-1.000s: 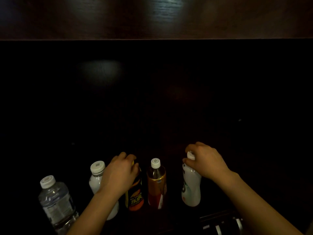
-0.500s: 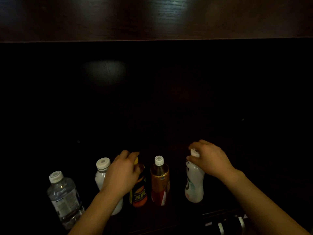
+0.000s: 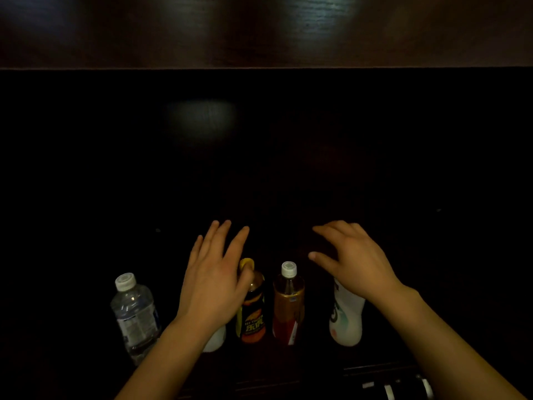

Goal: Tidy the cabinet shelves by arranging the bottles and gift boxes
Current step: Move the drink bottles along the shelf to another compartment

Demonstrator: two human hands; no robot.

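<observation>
My left hand [image 3: 215, 280] lay open, fingers straight and a little spread, gripping nothing; my right hand [image 3: 353, 261] was open too, fingers loosely fanned, thumb stuck out toward the middle, and it held nothing either. The two were well apart, with bottles between and beneath them. Five bottles stood upright in a rough row near the front of the dark cabinet shelf [image 3: 305, 362]. Far left was the clear water bottle [image 3: 134, 316] with its white cap, apart from the others. Next came a small white bottle [image 3: 215, 340], of which I could see only the base, because my left wrist and forearm covered the rest. Just beside it stood the dark bottle with the yellow cap [image 3: 253, 310]; the edge of my left hand overlapped that cap, and I could not tell whether it touched. Then came the amber bottle [image 3: 288, 304] with a white cap, in plain sight between my hands. The tall white bottle [image 3: 346, 319] stood on the right, its top hidden under my right palm. Behind the row the shelf ran back into blackness, showing only a faint pale sheen. A glossy dark wooden board [image 3: 259, 30] crossed the top. At the lower right edge lay something dark with pale stripes [image 3: 395, 388], too dim to make out.
</observation>
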